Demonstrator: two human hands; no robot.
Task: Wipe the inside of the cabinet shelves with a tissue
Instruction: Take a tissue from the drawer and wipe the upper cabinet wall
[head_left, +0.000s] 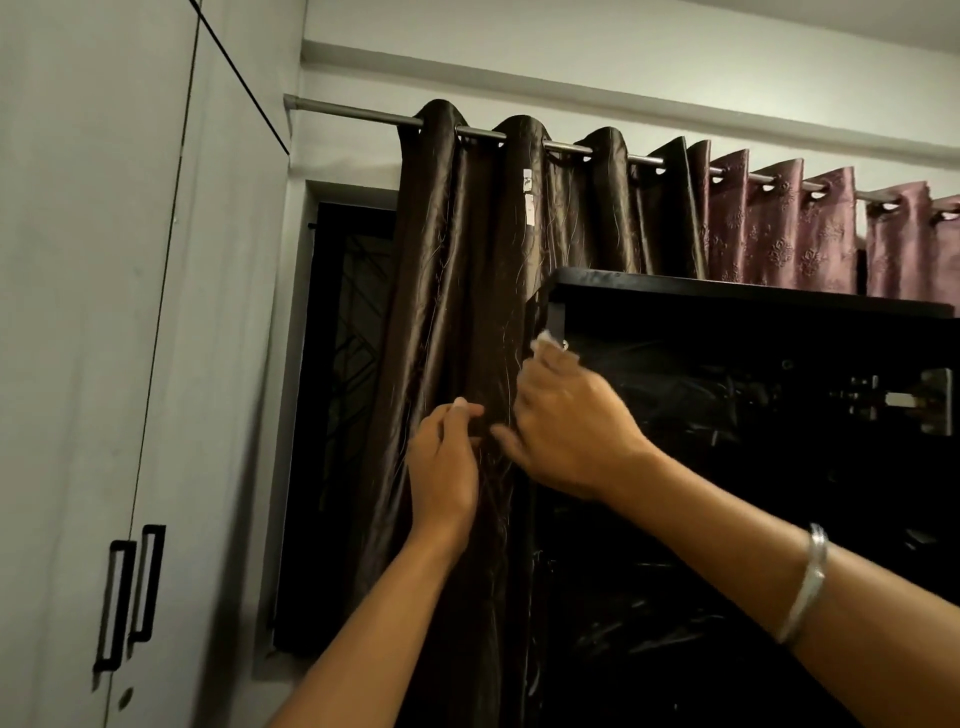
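Pre-wipe: left hand (447, 467) pinching brown curtain (467, 312) aside, right hand (566, 421) clutching tissue (550, 344) at cabinet (753, 296), frame centre; next, reaching inside.

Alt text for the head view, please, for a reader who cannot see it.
Right hand holds a white tissue at the top left corner of a black cabinet, while the left hand touches the dark brown curtain beside it. White wardrobe doors stand at left.

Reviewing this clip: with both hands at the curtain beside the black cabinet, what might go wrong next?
1. The left hand pinches the brown curtain; a hard tug might strain the rod.
2. The tissue in the right hand could snag on the cabinet edge.
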